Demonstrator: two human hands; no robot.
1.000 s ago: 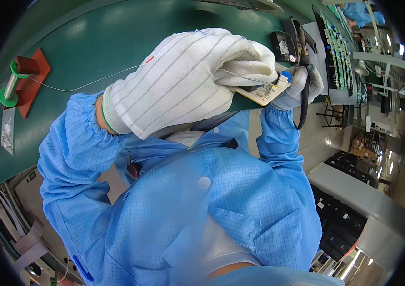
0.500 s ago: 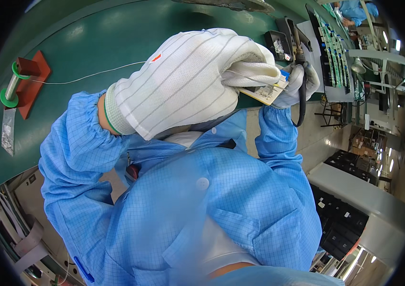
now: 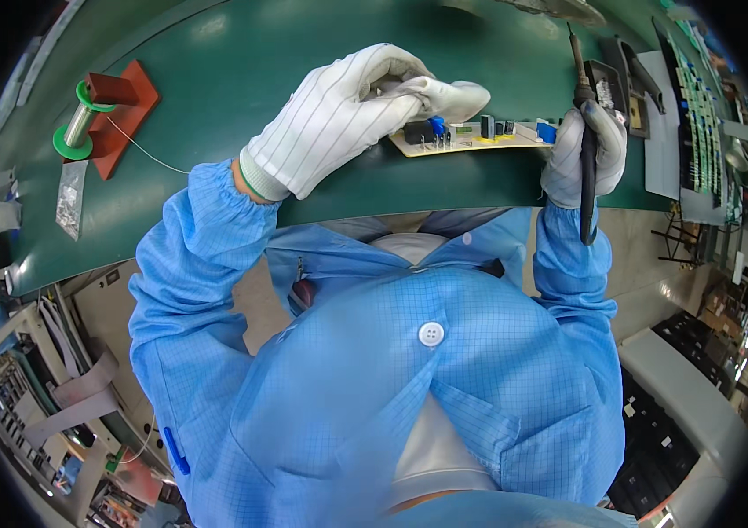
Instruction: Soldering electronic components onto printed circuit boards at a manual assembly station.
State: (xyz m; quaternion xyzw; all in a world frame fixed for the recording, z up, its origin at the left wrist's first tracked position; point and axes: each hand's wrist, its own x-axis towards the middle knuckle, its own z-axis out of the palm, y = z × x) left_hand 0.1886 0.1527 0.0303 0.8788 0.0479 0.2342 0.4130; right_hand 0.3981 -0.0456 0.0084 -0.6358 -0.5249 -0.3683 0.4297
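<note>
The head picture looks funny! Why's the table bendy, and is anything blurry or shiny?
Head view: the fisheye lens bows the green table; pale glare shines on its top-left part; a hazy smear blurs the blue coat; the circuit board looks sharper.

pale circuit board | component-studded | left of black-handled soldering iron, tip forward

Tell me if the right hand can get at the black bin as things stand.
Probably not while it is full: the right hand is closed around the iron. The bin itself looks within easy reach, open-topped just beyond the hand.
</note>
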